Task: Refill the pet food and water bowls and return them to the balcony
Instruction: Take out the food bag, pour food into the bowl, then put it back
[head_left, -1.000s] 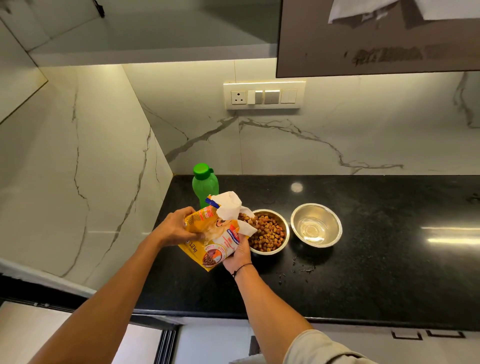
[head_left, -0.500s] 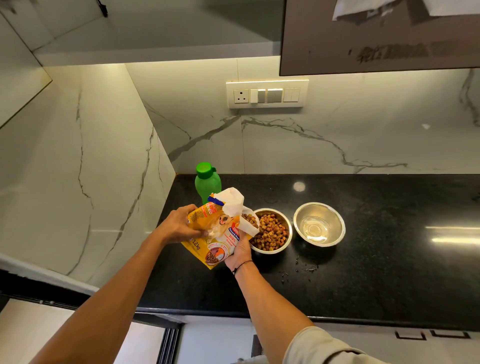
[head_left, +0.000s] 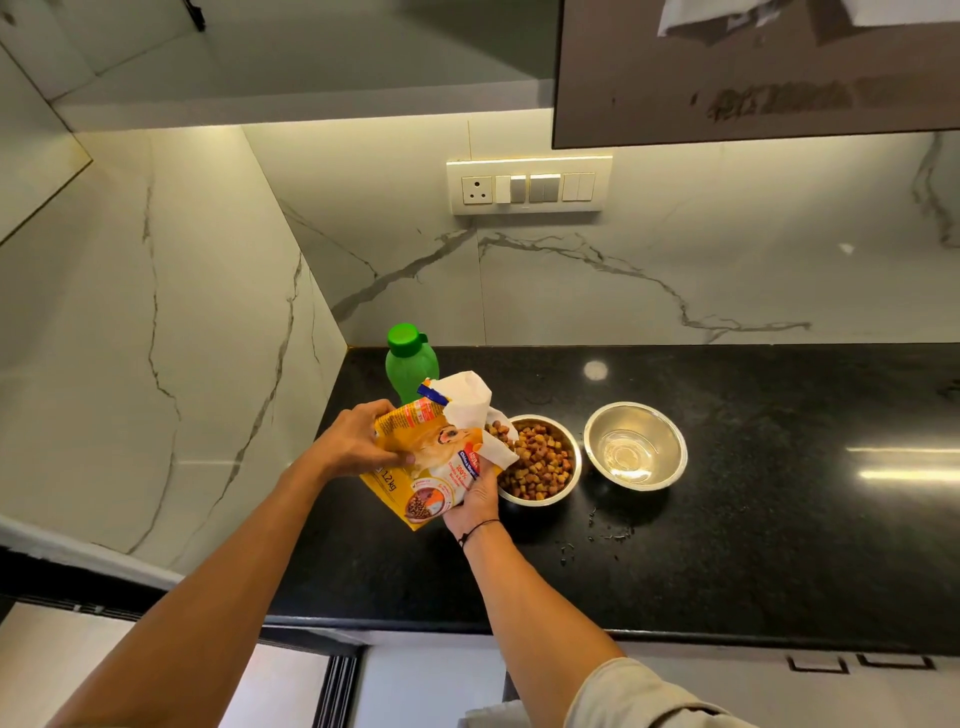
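Black stone counter (head_left: 727, 545) carries both bowls. Left hand (head_left: 358, 447) and right hand (head_left: 475, 499) grip the kibble bag (head_left: 431, 462), tilting its mouth over the food bowl (head_left: 543, 460) just beyond the right hand; farther right, the water bowl (head_left: 635, 446) holds water.

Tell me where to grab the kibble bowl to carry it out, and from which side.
Grip the kibble bowl by its rolled steel rim, probably from the near side with a hand under the rounded wall. It is heaped with kibble, so keep it level. The right hand and the food bag crowd its left edge, and the water bowl sits close on its right, leaving the front freest.
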